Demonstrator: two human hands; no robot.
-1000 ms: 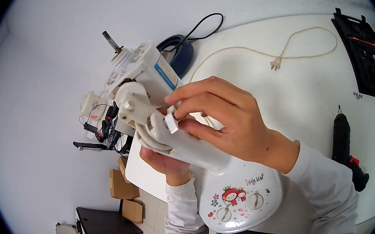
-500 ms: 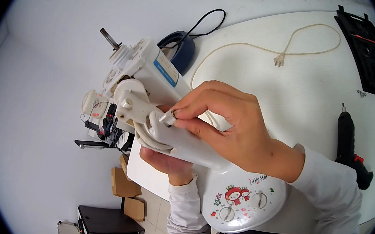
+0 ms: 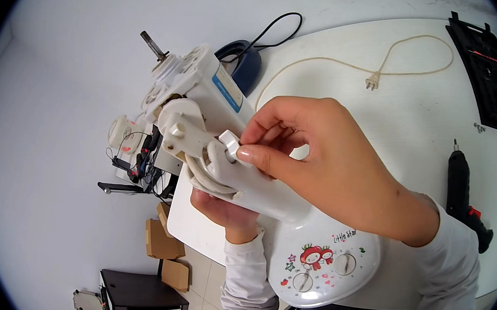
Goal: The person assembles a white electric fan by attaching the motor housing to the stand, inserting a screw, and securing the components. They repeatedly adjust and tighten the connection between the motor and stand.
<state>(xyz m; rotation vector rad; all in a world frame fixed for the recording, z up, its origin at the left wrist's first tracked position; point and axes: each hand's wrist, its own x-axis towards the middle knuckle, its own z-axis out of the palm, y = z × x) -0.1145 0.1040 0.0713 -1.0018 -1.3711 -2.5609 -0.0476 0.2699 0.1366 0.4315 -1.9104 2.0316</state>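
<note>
A white electric fan without blades stands before me, its motor housing tipped to the upper left with a bare metal shaft. Two round knobs and cartoon fruit decorate the fan's glossy base. From below, my left hand is closed round the fan's neck, its fingers partly hidden behind it. Between thumb and forefinger, my right hand pinches a small white plastic piece at the top of the neck, beside a looped white cable. The piece's lower end is partly hidden.
On the white table lie a pale power cord with a plug, a black electric screwdriver, a few small screws and a black tool case. A dark blue ring-shaped object sits behind the fan. Cardboard boxes stand lower left.
My right hand has turned and shifted slightly, and the pinched white piece now sits at a different angle. The fan's upper part has moved a little to the right. My left hand keeps its hold.
</note>
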